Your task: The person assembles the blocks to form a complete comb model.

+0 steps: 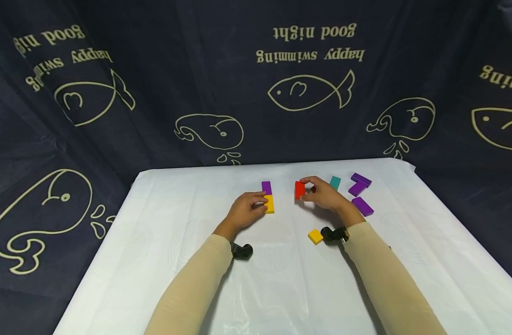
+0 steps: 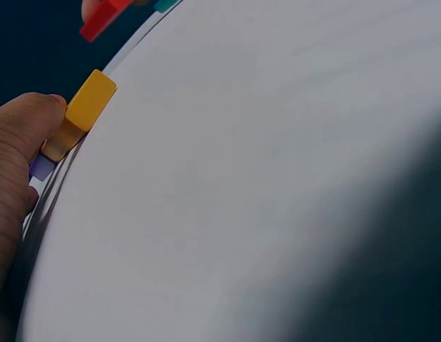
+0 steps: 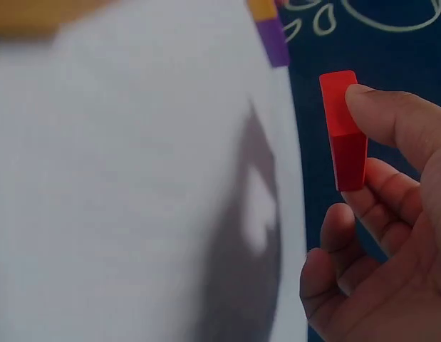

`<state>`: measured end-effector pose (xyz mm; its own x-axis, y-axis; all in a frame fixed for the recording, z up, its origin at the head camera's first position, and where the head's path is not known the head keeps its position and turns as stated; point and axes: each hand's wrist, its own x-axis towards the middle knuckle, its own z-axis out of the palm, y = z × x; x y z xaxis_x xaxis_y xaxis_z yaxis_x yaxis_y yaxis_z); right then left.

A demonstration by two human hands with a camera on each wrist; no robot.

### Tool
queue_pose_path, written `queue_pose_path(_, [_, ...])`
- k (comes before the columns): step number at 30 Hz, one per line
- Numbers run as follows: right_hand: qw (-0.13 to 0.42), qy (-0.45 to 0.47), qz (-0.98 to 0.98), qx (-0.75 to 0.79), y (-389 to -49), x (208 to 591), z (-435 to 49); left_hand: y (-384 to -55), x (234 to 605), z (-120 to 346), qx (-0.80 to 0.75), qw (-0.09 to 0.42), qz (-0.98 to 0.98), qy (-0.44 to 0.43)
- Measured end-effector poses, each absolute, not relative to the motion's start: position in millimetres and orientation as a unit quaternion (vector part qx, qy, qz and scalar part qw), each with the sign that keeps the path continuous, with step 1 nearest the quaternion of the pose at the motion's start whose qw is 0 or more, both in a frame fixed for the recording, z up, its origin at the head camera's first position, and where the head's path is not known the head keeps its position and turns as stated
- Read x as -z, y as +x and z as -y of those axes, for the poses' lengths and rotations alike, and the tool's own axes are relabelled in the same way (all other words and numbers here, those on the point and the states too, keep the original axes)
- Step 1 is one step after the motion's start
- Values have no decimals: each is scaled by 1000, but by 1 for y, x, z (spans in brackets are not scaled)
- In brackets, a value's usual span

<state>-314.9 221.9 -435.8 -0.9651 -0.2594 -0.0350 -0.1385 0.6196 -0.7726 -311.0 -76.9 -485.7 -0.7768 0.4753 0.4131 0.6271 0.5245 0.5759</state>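
Observation:
My left hand (image 1: 245, 210) rests its fingers against the left side of a yellow block (image 1: 270, 205). A purple block (image 1: 266, 187) adjoins its far end in a line. In the left wrist view the thumb touches the yellow block (image 2: 93, 100), and only a little of the purple block (image 2: 42, 167) shows. My right hand (image 1: 322, 193) pinches a red block (image 1: 299, 190) between thumb and fingers. The right wrist view shows the thumb on one face of the red block (image 3: 346, 132), a finger at its lower end and the other fingers loosely bent.
Beside the right wrist lies a yellow square block (image 1: 315, 236). Beyond the right hand are a teal block (image 1: 335, 182) and several purple pieces (image 1: 362, 206). The white table (image 1: 272, 288) ends at a dark curtain (image 1: 222, 83) behind.

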Motion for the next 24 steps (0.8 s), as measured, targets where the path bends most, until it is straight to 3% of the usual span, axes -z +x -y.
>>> queue_pose_path(16, [39, -162, -879, 447, -281, 422, -194, -310, 486, 77, 370, 102, 868, -314])
queue_pose_path(24, [58, -168, -878, 444, -265, 429, -181, -310, 485, 75, 365, 88, 874, -309])
